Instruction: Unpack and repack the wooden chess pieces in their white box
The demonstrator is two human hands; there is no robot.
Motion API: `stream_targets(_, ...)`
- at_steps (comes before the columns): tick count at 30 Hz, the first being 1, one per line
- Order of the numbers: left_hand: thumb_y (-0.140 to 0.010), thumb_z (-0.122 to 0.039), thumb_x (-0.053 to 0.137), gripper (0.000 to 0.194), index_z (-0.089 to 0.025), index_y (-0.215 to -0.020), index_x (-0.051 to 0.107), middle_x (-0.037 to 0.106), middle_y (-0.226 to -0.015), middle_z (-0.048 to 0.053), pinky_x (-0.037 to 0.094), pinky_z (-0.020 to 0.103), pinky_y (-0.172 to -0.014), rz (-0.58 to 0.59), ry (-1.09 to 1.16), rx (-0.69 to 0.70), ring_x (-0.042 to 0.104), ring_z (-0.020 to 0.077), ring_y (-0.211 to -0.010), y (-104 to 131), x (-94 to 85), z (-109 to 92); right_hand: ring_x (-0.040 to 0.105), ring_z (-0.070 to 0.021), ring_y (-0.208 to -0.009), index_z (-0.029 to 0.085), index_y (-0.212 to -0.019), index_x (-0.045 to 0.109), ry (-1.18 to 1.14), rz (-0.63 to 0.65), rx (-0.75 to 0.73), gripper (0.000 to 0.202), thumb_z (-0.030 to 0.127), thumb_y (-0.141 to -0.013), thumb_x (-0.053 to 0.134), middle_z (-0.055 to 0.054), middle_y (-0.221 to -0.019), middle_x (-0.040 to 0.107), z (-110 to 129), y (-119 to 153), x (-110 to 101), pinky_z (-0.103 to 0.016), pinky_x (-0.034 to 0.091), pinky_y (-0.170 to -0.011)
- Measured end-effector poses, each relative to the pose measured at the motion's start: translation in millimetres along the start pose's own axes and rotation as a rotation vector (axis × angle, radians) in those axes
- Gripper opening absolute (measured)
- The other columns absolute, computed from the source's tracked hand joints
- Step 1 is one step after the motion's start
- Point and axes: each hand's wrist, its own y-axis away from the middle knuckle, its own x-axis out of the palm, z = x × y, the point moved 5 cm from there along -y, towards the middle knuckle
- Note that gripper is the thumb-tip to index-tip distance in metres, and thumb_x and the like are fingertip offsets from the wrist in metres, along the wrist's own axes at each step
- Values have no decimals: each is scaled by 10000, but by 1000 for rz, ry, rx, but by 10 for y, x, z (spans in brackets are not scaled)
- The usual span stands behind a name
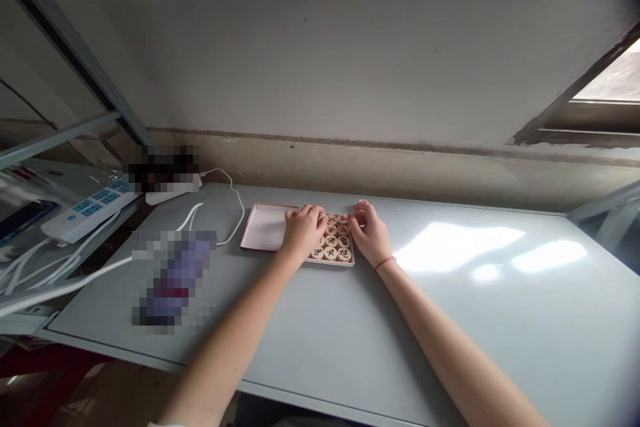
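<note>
Round xiangqi pieces with red and black characters sit in rows in a shallow white box at the middle of the desk. Curled over the left part of this box is my left hand, its fingertips bent down at the pieces; whatever they pinch is hidden. My right hand is at the box's right edge, thumb and fingers bent together, and what lies between them cannot be made out. One loose piece shows just behind my right fingers. To the left lies the open lid, white inside with a red rim.
On the left are a blurred purple object, white cables and a power strip with blue sockets. A metal frame rises at the left. The wall bounds the grey desk behind; light glares on its right side.
</note>
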Motion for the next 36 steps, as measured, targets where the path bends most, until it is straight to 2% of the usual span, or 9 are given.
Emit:
stream_targets(4, -898, -210, 496, 140, -220, -954, 624, 692, -999, 11, 357, 334, -883, -48, 35, 26, 631, 169, -920, -13, 12, 34, 595, -178, -660, 222, -975, 522, 23, -28, -28, 217, 365, -821, 469, -33, -778, 657, -14, -2, -11, -306, 461, -617)
stream_targets(8, -920, -219, 489, 157, -216, -1001, 624, 687, -1040, 30, 378, 329, -929, -182, 140, 86, 629, 164, -978, -5, -107, -7, 581, -218, -826, 214, -921, 541, 147, -163, -272, 148, 305, -822, 478, -68, -872, 660, 126, 27, -63, -365, 452, -763)
stream_targets(11, -921, -249, 503, 167, -205, -1035, 618, 680, -1059, 48, 425, 311, -929, -279, 307, 151, 623, 168, -1009, 32, -234, -103, 566, -242, -929, 209, -1002, 553, 203, -175, -425, 226, 327, -810, 554, -77, -939, 668, 268, 77, -55, -386, 427, -829)
stream_targets(15, -914, -278, 516, 168, -207, -1018, 626, 675, -1034, 54, 498, 278, -867, -279, 548, 137, 636, 160, -955, 81, -296, -199, 589, -225, -898, 219, -1003, 580, 213, -140, -507, 196, 334, -847, 557, -62, -908, 682, 390, 126, -41, -364, 422, -807)
stream_targets(18, -899, -279, 543, 157, -203, -1002, 633, 678, -1001, 53, 519, 266, -827, -273, 640, 85, 639, 154, -916, 104, -288, -213, 601, -219, -872, 221, -981, 602, 209, -141, -542, 176, 332, -852, 557, -62, -885, 681, 430, 152, -48, -357, 427, -787)
stream_targets(24, -891, -311, 555, 165, -215, -998, 635, 681, -1000, 49, 536, 281, -823, -250, 704, 23, 648, 157, -900, 107, -209, -167, 604, -225, -864, 224, -1012, 605, 196, -121, -495, 215, 348, -846, 547, -74, -904, 673, 424, 144, -39, -371, 444, -793)
stream_targets(28, -907, -300, 525, 169, -203, -1004, 624, 637, -1061, 61, 546, 275, -832, -294, 803, -2, 650, 141, -902, 87, -171, -46, 582, -219, -888, 211, -987, 590, 163, -253, -443, 199, 326, -830, 551, -85, -932, 657, 314, 51, -176, -367, 453, -805)
stream_targets(33, -870, -245, 551, 197, -210, -1056, 607, 577, -1155, 81, 549, 268, -824, -358, 830, -94, 617, 152, -978, 70, -180, 131, 557, -220, -809, 189, -963, 595, 192, -442, -166, 244, 353, -792, 535, -90, -902, 647, -136, -160, -471, -376, 444, -749)
stream_targets(36, -867, -235, 551, 264, -228, -1130, 579, 589, -1190, 74, 538, 264, -843, -331, 785, -143, 603, 156, -1025, 66, -170, 174, 530, -219, -751, 196, -928, 590, 246, -430, 18, 260, 373, -744, 540, -68, -849, 656, -440, -239, -565, -393, 413, -745)
